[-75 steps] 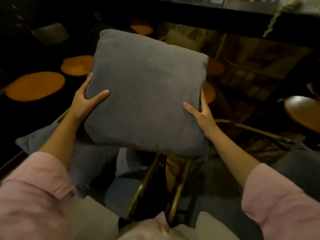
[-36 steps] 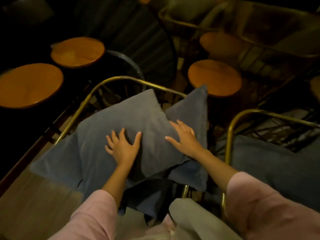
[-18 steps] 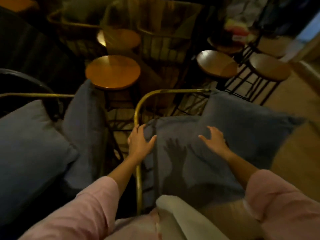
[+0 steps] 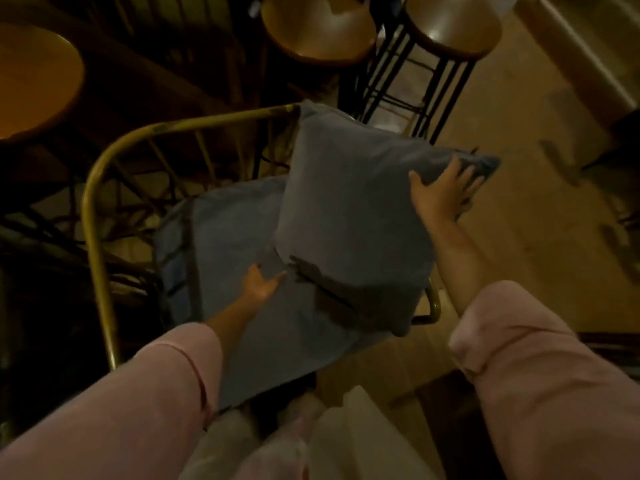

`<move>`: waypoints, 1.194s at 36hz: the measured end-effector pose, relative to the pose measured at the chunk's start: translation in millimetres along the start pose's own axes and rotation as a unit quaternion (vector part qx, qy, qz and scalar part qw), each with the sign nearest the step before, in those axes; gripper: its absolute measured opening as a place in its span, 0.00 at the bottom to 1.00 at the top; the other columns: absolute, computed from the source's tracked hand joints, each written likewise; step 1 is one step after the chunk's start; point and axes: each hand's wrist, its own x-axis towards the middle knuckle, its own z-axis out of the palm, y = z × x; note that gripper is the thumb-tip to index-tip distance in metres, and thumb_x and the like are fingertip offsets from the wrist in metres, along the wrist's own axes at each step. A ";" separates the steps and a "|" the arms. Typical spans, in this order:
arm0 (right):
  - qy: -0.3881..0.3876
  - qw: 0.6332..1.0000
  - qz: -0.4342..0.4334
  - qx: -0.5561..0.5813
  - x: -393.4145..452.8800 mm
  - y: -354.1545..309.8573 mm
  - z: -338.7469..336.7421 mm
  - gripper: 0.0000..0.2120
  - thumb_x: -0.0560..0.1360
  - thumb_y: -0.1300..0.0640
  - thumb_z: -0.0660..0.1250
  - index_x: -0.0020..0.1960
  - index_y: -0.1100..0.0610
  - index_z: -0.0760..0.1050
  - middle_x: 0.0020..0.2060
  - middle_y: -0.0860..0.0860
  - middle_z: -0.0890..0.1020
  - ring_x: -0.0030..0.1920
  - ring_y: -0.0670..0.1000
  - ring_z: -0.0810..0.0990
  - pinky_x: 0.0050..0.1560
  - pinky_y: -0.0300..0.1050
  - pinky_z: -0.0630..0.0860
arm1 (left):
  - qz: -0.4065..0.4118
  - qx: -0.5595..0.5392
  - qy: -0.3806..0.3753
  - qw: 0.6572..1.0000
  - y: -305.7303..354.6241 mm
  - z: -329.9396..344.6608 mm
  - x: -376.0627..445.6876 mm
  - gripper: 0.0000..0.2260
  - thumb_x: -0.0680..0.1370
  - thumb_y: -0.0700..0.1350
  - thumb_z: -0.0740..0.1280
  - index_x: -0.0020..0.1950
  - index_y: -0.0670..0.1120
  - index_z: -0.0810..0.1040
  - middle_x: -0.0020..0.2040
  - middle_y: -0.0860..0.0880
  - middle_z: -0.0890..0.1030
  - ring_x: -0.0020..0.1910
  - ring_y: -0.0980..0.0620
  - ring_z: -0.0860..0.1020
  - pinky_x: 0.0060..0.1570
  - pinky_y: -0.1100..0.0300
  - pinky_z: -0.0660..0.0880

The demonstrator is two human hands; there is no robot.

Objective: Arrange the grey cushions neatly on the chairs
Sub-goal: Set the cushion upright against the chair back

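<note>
The upper cushion (image 4: 353, 209) looks light, soft and squashy — best held flat-palmed at opposite edges; it leans tilted on the seat cushion (image 4: 242, 271) in the brass-framed chair (image 4: 90, 188). The right hand (image 4: 441, 190) is spread open on its far edge; the left hand (image 4: 259, 287), open, touches its lower corner. Round stools (image 4: 317, 29) crowd a dim wooden floor (image 4: 519, 202) — little room.

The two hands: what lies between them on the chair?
In the head view, the upper grey cushion lies between the left hand, at its lower left corner, and the right hand, at its right edge. It rests on the seat cushion.
</note>
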 end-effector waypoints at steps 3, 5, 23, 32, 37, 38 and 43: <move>-0.005 0.993 0.092 0.078 -2.0 22.3 12.6 0.43 0.76 0.40 0.66 0.81 0.50 0.45 0.81 0.60 0.45 0.80 0.64 0.43 0.75 0.67 0.48 | -0.009 -0.002 -0.035 0.999 13.6 14.8 24.4 0.26 0.77 0.45 0.71 0.71 0.36 0.68 0.67 0.43 0.74 0.68 0.42 0.73 0.69 0.42 0.69; -0.007 0.987 0.098 0.127 -7.5 43.5 27.9 0.45 0.75 0.36 0.65 0.81 0.46 0.43 0.80 0.61 0.49 0.79 0.64 0.51 0.74 0.67 0.53 | -0.014 -0.018 -0.030 0.999 19.0 21.6 53.3 0.23 0.77 0.44 0.71 0.67 0.33 0.72 0.63 0.40 0.77 0.66 0.41 0.75 0.67 0.42 0.70; -0.011 0.988 -0.018 0.156 22.9 119.6 101.6 0.54 0.71 0.32 0.68 0.81 0.50 0.38 0.80 0.60 0.47 0.79 0.60 0.54 0.76 0.59 0.59 | 0.038 -0.148 -0.038 0.987 144.3 78.8 209.6 0.43 0.66 0.80 0.55 0.72 0.55 0.72 0.72 0.49 0.74 0.69 0.45 0.73 0.71 0.44 0.68; -0.048 0.984 -0.014 0.172 37.9 130.2 94.2 0.50 0.74 0.38 0.69 0.81 0.48 0.39 0.79 0.60 0.52 0.77 0.59 0.58 0.72 0.50 0.60 | 0.047 -0.121 0.003 0.992 146.2 70.9 190.0 0.44 0.69 0.78 0.54 0.74 0.50 0.70 0.74 0.45 0.72 0.71 0.44 0.72 0.74 0.46 0.65; -0.049 0.979 -0.034 0.196 28.9 117.2 79.6 0.46 0.75 0.43 0.71 0.82 0.50 0.47 0.76 0.58 0.59 0.74 0.56 0.63 0.64 0.32 0.58 | 0.042 -0.103 0.069 0.991 124.2 36.3 150.6 0.43 0.71 0.76 0.55 0.75 0.47 0.68 0.75 0.43 0.70 0.72 0.43 0.70 0.73 0.47 0.66; -0.046 0.977 -0.047 0.201 24.1 112.2 78.4 0.45 0.75 0.43 0.71 0.81 0.51 0.49 0.74 0.58 0.62 0.73 0.54 0.64 0.63 0.28 0.58 | 0.037 -0.105 0.081 0.990 113.9 27.0 142.7 0.42 0.72 0.75 0.56 0.75 0.46 0.68 0.75 0.43 0.70 0.72 0.43 0.70 0.72 0.48 0.66; -0.098 0.968 -0.104 0.205 -9.1 92.2 94.7 0.43 0.74 0.44 0.73 0.81 0.53 0.55 0.73 0.59 0.65 0.74 0.56 0.64 0.69 0.31 0.57 | -0.027 -0.139 0.162 0.977 44.5 -16.1 100.1 0.46 0.69 0.77 0.56 0.74 0.44 0.69 0.74 0.41 0.71 0.71 0.42 0.71 0.73 0.49 0.66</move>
